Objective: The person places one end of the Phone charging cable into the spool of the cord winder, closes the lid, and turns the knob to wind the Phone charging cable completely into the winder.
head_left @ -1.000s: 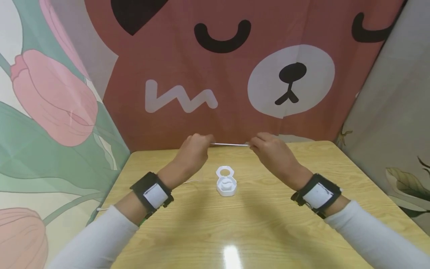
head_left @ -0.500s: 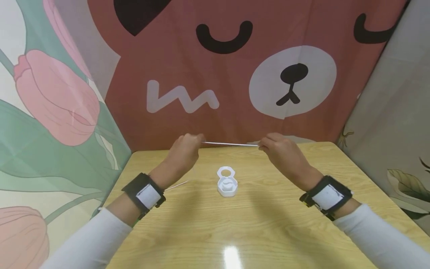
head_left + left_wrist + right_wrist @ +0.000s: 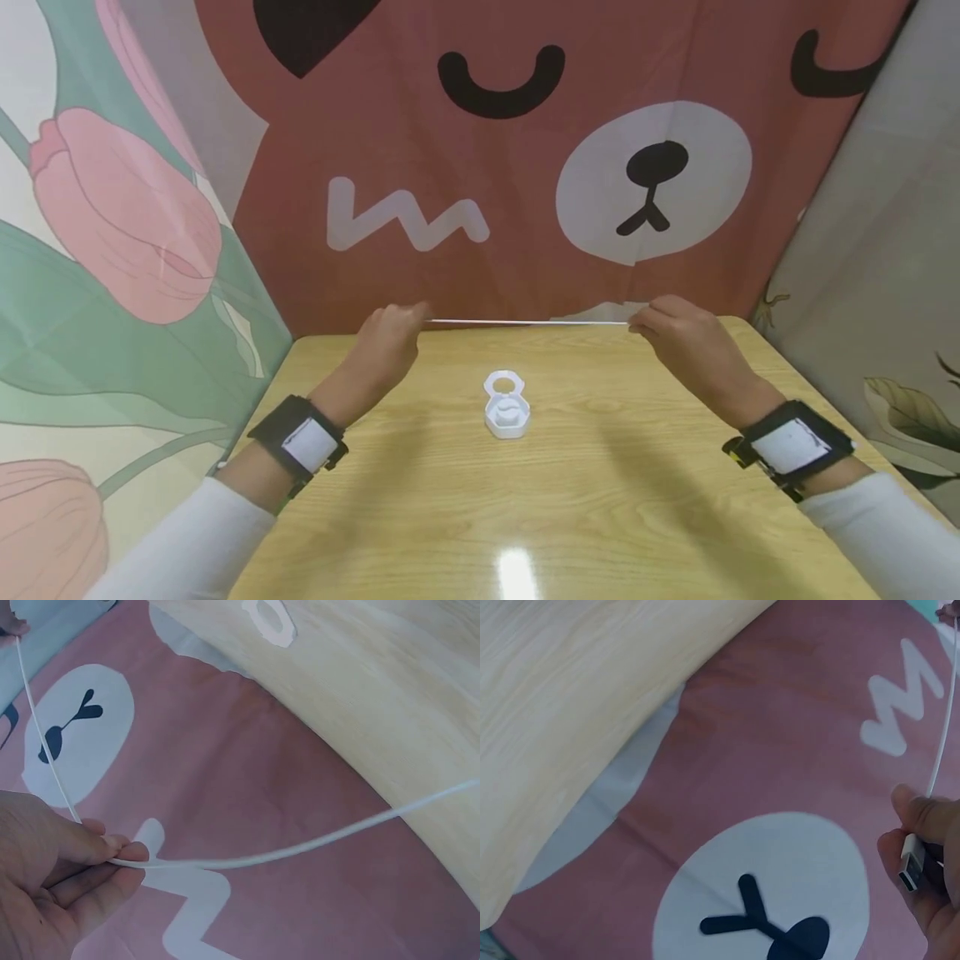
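Observation:
A thin white USB cable (image 3: 525, 322) runs straight between my two hands above the table's far edge. My left hand (image 3: 386, 346) pinches it between thumb and fingers, and in the left wrist view a loose length of cable (image 3: 300, 847) trails off past the fingertips. At the other end, my right hand (image 3: 690, 346) holds the cable by its plug; the metal USB connector (image 3: 910, 874) sticks out from the fingers in the right wrist view. On the table below, between the hands, a small white case (image 3: 507, 415) stands with its ring-shaped lid (image 3: 503, 376) raised.
The wooden table (image 3: 517, 500) reaches back to a cloth (image 3: 375, 275) printed with a bear face. Patterned cloths also hang at the left and right sides. Each wrist wears a black strap (image 3: 296, 442) with a white patch.
Both hands have moved apart, the left leftward and the right rightward. The stretch of cable between them has grown longer. The case has stayed put.

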Available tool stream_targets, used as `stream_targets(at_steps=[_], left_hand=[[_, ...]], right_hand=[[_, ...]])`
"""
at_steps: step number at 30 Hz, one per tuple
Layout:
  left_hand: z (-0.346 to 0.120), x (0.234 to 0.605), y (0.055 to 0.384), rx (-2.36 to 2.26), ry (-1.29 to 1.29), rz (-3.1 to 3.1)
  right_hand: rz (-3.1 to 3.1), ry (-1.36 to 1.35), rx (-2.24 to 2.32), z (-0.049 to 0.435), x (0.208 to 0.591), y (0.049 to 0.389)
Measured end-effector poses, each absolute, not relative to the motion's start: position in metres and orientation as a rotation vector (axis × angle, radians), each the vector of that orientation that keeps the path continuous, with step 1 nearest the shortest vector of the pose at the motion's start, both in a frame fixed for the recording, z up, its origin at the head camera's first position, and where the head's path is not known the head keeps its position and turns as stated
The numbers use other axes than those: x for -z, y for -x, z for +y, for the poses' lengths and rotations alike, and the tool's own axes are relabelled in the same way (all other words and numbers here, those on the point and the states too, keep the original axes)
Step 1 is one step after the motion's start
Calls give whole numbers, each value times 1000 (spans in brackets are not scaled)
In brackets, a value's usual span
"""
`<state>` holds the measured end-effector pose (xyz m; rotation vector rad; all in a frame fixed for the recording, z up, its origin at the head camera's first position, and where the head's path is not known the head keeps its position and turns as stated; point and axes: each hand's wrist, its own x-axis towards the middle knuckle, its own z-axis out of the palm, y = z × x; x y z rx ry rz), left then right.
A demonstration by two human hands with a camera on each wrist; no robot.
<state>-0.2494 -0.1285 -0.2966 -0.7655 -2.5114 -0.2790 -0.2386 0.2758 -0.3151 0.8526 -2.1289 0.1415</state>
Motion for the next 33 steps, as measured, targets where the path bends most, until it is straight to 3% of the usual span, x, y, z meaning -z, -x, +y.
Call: stream_targets(at_steps=[33], left_hand=[[-216,294,252,172,577,-2492]], right_hand=[[-2219,-541,-116,405,327,231]])
